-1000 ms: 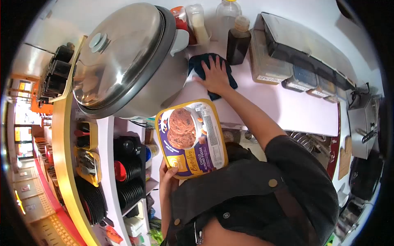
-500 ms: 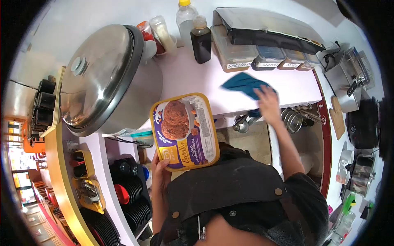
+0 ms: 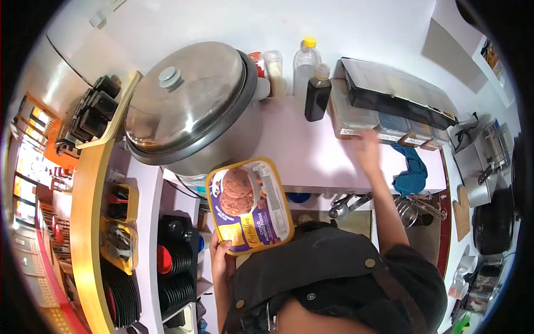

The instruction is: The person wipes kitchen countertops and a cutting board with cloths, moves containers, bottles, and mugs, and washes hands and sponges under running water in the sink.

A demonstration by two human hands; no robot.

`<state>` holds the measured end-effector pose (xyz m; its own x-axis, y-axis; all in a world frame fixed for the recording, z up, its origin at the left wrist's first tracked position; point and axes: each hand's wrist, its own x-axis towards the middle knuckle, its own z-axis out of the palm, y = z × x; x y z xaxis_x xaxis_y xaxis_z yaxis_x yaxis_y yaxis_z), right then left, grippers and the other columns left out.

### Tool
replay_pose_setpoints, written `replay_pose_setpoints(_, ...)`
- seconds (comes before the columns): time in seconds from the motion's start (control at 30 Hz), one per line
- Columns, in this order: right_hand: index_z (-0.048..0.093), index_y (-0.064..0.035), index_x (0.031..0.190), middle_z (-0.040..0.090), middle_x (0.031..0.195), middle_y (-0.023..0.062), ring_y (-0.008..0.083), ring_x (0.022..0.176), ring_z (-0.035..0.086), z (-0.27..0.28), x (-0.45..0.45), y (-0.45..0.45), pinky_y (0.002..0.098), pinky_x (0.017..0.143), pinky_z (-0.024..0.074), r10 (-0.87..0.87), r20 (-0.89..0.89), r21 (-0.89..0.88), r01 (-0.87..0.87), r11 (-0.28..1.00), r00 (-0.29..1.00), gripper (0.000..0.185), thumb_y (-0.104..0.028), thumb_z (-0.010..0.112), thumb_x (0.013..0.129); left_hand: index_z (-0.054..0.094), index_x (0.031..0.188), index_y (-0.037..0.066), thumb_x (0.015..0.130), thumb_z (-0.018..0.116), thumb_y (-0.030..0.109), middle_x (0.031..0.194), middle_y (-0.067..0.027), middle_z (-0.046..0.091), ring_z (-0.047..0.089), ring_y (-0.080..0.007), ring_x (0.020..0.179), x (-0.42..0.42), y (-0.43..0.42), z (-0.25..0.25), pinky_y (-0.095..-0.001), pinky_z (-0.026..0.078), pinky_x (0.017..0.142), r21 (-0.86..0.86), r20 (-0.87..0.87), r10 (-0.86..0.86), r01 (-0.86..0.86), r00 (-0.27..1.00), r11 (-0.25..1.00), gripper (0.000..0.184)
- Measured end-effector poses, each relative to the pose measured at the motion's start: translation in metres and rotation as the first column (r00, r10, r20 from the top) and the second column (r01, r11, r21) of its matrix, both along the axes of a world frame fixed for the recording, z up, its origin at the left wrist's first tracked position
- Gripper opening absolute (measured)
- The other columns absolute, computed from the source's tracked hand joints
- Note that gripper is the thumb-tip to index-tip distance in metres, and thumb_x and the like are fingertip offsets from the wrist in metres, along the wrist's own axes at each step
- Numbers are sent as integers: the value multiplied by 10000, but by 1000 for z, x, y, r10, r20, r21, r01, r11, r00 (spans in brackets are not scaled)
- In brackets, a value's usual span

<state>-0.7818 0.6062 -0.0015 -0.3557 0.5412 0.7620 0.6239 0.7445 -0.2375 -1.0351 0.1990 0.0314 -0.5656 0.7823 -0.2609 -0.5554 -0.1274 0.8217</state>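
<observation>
My left hand (image 3: 221,257) is closed on the lower left corner of an ice cream tub (image 3: 249,206), its picture lid facing up, held in front of my apron. My right hand (image 3: 367,146), blurred by motion, reaches over the counter to the front of the clear container (image 3: 356,118) with the "spicy" label; I cannot tell whether it touches it. A teal cloth (image 3: 410,170) lies crumpled to the right of this hand, hanging over the counter's front edge. More lidded containers, among them one labelled "shoyu" (image 3: 394,125), stand in the row.
A large steel cooker (image 3: 192,106) fills the counter's left side. A dark sauce bottle (image 3: 317,94) and a yellow-capped bottle (image 3: 305,64) stand at the back. Strainers and whisks (image 3: 414,211) sit below the counter. Stacked black bowls (image 3: 177,259) are on the left shelf.
My right hand has let go of the teal cloth, which now lies farther right at the edge. The hand is now by the containers. The view has shifted; my left hand still holds the tub.
</observation>
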Motion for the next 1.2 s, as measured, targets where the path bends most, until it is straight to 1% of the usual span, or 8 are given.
replay_pose_setpoints(0.03, 602, -17, 998, 576, 1042, 181, 345, 979, 537, 25, -51, -15, 414, 864, 438, 88, 22, -446, -69, 893, 996, 289, -162, 661, 755, 417, 1281, -24, 773, 603, 111, 1192, -139, 546, 563, -263, 1080, 1, -6, 1, -387, 463, 925, 20, 26, 37, -37, 999, 999, 558)
replay_pose_setpoints(0.07, 556, -54, 1117, 523, 1138, 180, 358, 1088, 507, 13, -90, -5, 408, 902, 439, 245, 37, -243, -229, 943, 969, 391, -108, 661, 744, 422, 1279, -23, 775, 598, 100, 1203, -138, 546, 568, -253, 1085, 4, -10, 2, -382, 478, 912, 44, 71, 96, -99, 993, 994, 547)
replay_pose_setpoints(0.2, 523, -64, 1152, 482, 1203, 138, 337, 1066, 522, 23, -207, 22, 423, 867, 468, 358, 137, -358, -291, 887, 924, 415, -144, 656, 767, 423, 1280, -13, 779, 593, 104, 1192, -126, 558, 591, -233, 1061, 19, -34, 13, -358, 506, 883, -13, 16, 269, -268, 963, 963, 543)
replay_pose_setpoints(0.3, 557, -86, 1085, 532, 1125, 131, 333, 983, 560, 15, -247, 37, 445, 803, 487, 267, 211, -389, -170, 905, 940, 279, -168, 599, 822, 455, 1189, 15, 819, 584, 261, 924, -69, 586, 550, -124, 620, 28, -58, 8, -230, 446, 508, -118, -83, 336, -344, 938, 931, 463)
replay_pose_setpoints(0.37, 589, -100, 1014, 575, 1036, 125, 333, 908, 586, 9, -255, 40, 460, 747, 496, 212, 134, -398, -144, 906, 968, 178, -179, 550, 860, 472, 1140, 34, 814, 597, 281, 818, -50, 557, 430, -112, 512, 35, -70, 0, -245, 344, 453, -150, -65, 433, -437, 899, 887, 428)
replay_pose_setpoints(0.63, 599, -89, 801, 602, 829, 106, 310, 786, 604, 3, -230, -11, 449, 637, 498, 79, 122, -233, -49, 971, 989, 119, -179, 537, 847, 477, 1200, 22, 766, 588, 215, 941, -41, 588, 581, -100, 707, 18, -99, -28, -193, 420, 462, -77, 100, 300, -293, 949, 953, 487)
replay_pose_setpoints(0.9, 607, -85, 800, 596, 830, 94, 300, 757, 601, 20, -154, -85, 426, 627, 509, 74, 157, -273, -28, 962, 985, 64, -122, 557, 785, 375, 1317, 2, 803, 556, 174, 1205, -155, 520, 543, -292, 1108, 3, -52, 14, -457, 452, 936, -42, 67, 44, -41, 997, 998, 571)
replay_pose_setpoints(1.2, 606, -94, 769, 563, 750, 77, 266, 701, 578, 16, -32, -124, 384, 605, 497, -50, 182, -175, 82, 981, 982, 74, -164, 629, 765, 422, 1271, 36, 820, 588, 168, 1172, -108, 551, 584, -252, 1048, -3, 33, -16, -431, 509, 868, -120, 53, -217, 222, 975, 968, 498)
